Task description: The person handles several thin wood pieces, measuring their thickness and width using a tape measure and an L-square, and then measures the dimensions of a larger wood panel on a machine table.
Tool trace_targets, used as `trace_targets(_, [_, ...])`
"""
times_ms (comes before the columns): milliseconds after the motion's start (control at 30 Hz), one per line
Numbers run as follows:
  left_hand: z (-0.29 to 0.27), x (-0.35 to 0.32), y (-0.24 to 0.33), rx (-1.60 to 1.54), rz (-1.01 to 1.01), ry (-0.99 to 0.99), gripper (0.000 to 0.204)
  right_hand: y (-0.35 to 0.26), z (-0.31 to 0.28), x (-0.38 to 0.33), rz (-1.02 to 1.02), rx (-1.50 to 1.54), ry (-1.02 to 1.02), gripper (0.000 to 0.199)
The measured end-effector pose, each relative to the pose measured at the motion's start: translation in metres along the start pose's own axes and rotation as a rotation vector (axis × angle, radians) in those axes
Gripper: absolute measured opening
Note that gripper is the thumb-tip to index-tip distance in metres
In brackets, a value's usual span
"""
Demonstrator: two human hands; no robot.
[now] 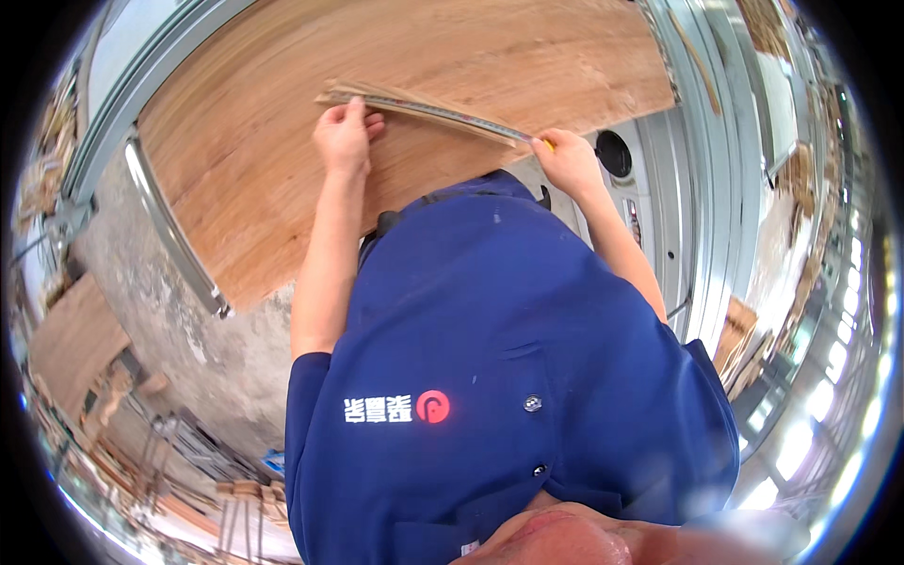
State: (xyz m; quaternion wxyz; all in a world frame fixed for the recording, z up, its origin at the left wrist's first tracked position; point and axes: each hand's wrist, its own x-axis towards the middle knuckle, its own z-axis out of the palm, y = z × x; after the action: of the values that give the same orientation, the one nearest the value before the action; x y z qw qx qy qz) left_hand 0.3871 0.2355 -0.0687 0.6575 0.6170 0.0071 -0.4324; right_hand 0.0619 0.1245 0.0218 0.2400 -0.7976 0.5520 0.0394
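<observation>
1. A large plywood sheet (282, 122) fills the picture from ten to one o'clock, lying on a metal-framed counter (702, 122).
2. The left hand (345, 137) presses flat on a thin wooden strip (372, 94) at twelve o'clock.
3. A measuring tape (452, 116) runs along the sheet from the strip toward one o'clock.
4. The right hand (568, 160) grips the tape's end, apparently on a yellow case, mostly hidden.
5. A blue work shirt (499, 377) fills the centre down to six o'clock.
</observation>
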Motion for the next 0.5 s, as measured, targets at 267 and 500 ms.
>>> trace_targets(267, [0.0001,-0.0005,-0.0009,0.004,0.017,-0.013,0.022,0.0055,0.0033,-0.0057,-0.006,0.039,0.012,0.033])
trace_targets(500, [-0.0009,0.0015,-0.0006,0.015,0.017,-0.013,0.023,0.001,0.0003,-0.0066,0.047,-0.009,-0.047,0.035])
